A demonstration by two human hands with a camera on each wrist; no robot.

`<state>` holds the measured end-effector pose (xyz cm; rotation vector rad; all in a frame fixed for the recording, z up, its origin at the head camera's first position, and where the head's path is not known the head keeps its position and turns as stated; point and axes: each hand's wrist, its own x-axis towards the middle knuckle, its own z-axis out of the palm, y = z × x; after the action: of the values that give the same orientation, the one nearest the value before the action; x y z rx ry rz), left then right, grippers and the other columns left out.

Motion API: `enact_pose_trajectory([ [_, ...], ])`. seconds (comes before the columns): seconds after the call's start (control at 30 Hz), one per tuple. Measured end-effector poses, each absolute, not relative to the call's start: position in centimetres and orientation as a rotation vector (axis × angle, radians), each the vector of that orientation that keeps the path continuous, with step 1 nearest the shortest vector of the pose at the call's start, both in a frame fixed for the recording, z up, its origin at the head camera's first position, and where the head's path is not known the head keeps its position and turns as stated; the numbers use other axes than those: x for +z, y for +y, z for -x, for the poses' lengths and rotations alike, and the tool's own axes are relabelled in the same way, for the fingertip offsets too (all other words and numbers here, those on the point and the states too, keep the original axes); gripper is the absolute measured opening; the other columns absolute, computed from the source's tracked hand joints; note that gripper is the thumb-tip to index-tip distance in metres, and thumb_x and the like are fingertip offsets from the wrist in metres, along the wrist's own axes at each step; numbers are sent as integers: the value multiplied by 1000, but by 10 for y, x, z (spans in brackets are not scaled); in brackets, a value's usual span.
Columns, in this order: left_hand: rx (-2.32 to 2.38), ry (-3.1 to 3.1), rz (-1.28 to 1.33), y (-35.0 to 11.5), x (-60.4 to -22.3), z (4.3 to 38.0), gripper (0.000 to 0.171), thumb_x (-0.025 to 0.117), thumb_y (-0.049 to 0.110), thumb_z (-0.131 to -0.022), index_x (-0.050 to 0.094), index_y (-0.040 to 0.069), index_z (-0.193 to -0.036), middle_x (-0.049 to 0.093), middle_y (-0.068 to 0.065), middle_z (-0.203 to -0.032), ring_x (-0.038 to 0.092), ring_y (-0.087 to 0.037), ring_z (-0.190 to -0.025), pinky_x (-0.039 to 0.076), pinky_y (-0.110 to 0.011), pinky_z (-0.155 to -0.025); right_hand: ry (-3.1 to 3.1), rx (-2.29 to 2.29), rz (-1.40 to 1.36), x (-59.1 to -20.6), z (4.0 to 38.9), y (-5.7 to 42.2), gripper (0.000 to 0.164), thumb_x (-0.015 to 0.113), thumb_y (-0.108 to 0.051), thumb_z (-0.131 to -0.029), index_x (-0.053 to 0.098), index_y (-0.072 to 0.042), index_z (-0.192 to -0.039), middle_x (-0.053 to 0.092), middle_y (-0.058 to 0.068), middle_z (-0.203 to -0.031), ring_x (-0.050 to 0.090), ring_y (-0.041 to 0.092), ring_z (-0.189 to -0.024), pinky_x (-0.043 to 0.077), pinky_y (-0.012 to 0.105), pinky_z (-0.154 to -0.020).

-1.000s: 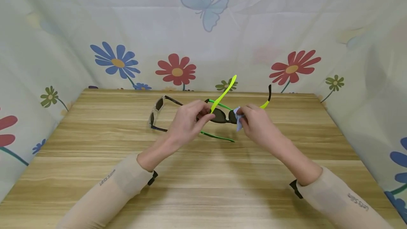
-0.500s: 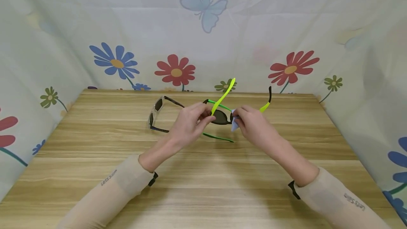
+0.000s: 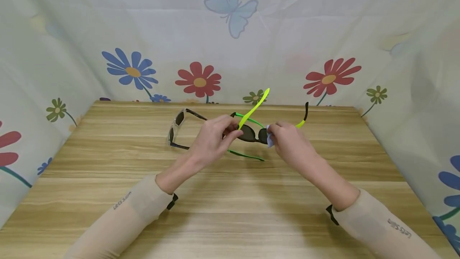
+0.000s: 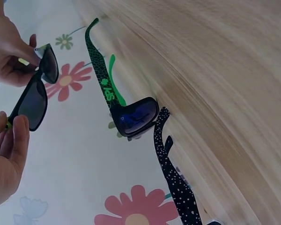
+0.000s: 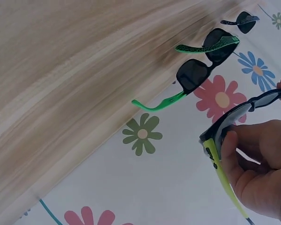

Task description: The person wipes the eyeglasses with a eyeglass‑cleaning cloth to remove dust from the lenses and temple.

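Note:
Black-framed sunglasses (image 3: 248,133) with bright yellow temples are held up above the table, temples pointing away. My left hand (image 3: 215,133) pinches them at one end, by the hinge. At the other end my right hand (image 3: 292,139) pinches a light blue cloth (image 3: 270,141) against the lens, thumb on one face and fingers on the other. In the right wrist view, the right thumb and fingers (image 5: 230,145) lie around that lens near the yellow temple (image 5: 220,171). Most of the cloth is hidden inside the right hand.
Behind and below the hands, sunglasses with green temples (image 4: 136,117) lie on the wooden table (image 3: 230,211). Left of them lie clear-framed sunglasses (image 3: 179,118) with dark speckled temples. A flower-printed curtain (image 3: 161,23) hangs behind the table and at both sides.
The right hand with the cloth slid left over the lens toward the nose bridge, then back right toward the outer end. The left hand keeps its grip almost unmoved.

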<state>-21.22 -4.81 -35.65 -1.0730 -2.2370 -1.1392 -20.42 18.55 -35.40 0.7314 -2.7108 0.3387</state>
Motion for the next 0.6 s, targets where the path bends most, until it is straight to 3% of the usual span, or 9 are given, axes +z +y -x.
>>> enact_pose_trajectory([
  [0.6, -1133, -2231, 1111, -44, -358, 213, 12, 71, 6, -87, 66, 0, -97, 61, 1, -84, 60, -3, -72, 50, -14, -64, -2686, 427, -808, -353, 201, 181, 6, 67, 1, -87, 67, 4, -92, 63, 9, -84, 62, 20, -74, 53, 30, -64],
])
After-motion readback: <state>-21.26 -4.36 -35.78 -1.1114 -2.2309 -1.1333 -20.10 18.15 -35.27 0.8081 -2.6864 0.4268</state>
